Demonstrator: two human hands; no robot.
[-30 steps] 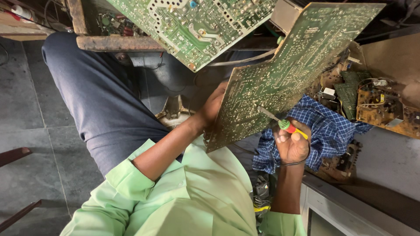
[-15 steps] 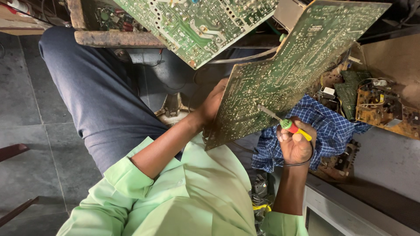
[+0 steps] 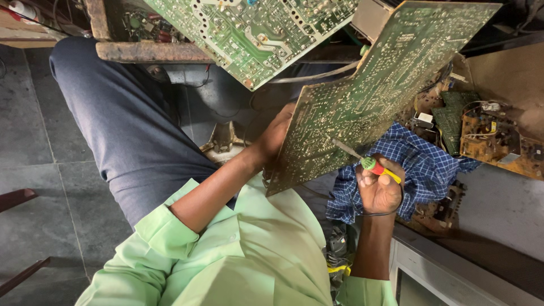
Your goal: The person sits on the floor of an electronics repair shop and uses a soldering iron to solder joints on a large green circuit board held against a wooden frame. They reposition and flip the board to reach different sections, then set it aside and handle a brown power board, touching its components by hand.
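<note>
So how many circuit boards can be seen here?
4, maybe more hidden in the clutter: a large circuit board held by the left hand, a green board top centre, a dark green board and an orange-brown board at right.

this is an electronics repair workshop, cramped and cluttered. bare green circuit boards fill the space, one more resting on a worn wooden bench edge at the far left. to the right, stripped brown boards with wires and parts lie heaped together. a soldering iron is out, a blue checked cloth lies among the scrap, and the floor is grey stone tile.
</note>
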